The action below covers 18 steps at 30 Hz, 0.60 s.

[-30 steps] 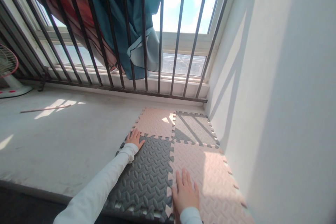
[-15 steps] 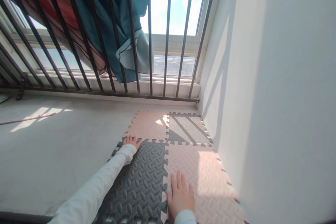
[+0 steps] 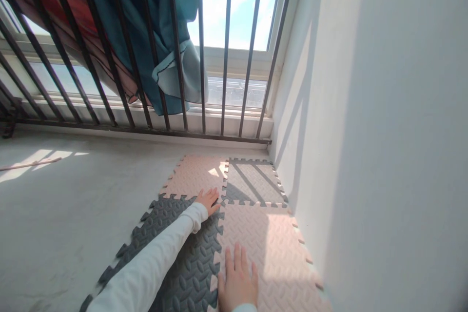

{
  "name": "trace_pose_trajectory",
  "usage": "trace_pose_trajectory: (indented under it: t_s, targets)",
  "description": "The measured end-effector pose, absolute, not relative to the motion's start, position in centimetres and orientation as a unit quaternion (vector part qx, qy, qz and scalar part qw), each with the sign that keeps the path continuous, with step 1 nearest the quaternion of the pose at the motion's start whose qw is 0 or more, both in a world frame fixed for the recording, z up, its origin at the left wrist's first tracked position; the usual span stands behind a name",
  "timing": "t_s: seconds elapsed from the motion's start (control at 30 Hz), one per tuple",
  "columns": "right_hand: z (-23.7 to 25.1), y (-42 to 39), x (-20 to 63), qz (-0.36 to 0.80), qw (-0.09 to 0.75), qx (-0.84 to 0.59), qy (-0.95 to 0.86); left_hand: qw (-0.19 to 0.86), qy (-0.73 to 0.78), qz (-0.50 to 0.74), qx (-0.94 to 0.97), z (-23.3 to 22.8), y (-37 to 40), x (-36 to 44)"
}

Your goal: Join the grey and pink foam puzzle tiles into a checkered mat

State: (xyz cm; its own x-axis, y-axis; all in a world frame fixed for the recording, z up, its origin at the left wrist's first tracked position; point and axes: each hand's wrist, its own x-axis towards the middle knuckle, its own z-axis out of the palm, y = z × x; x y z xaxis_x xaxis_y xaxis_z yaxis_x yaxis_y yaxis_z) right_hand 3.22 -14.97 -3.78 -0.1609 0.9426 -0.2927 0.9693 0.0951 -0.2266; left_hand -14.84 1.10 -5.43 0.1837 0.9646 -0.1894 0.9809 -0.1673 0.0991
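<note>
My left hand (image 3: pixel 208 200) lies open across the seam where the near dark grey foam mat tile (image 3: pixel 193 258) meets the far pink foam tile (image 3: pixel 195 175), close to the corner all the tiles share. Fingers spread, my right hand (image 3: pixel 238 280) rests flat on the near pink foam tile (image 3: pixel 248 229), beside its toothed left edge. A far grey foam tile (image 3: pixel 252 183), striped with shadow, fits against both pink ones. The tiles' interlocking teeth show along the seams. Neither hand holds anything.
A white wall (image 3: pixel 383 131) rises along the tiles' right side. Beyond them stands a dark metal railing (image 3: pixel 164 132), with a teal and red cloth (image 3: pixel 142 44) hanging behind it before a window. On the concrete floor (image 3: pixel 73 214) at left lies a thin stick (image 3: pixel 32 164).
My left hand has slid right along the seam, from the dark tile's outer corner to near the shared corner. My right hand stays on the near pink tile. The view has shifted slightly.
</note>
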Motion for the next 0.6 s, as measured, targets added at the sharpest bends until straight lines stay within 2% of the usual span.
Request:
trace_pose_trajectory:
  t_s: [0.13, 0.4, 0.6]
  targets:
    - [-4.3, -14.8, 3.4, -0.196, 0.020, 0.654, 0.731, 0.124, 0.639, -0.017, 0.759, -5.5, 3.0, -11.7]
    - [-3.3, -14.4, 2.8, -0.174, 0.031, 0.671, 0.720, 0.083, 0.633, -0.026, 0.770, -4.5, 5.9, -12.0]
    - [-3.3, -10.1, 3.4, -0.124, 0.033, 0.688, 0.714, 0.088, 0.655, -0.012, 0.750, -4.5, 6.1, -11.3]
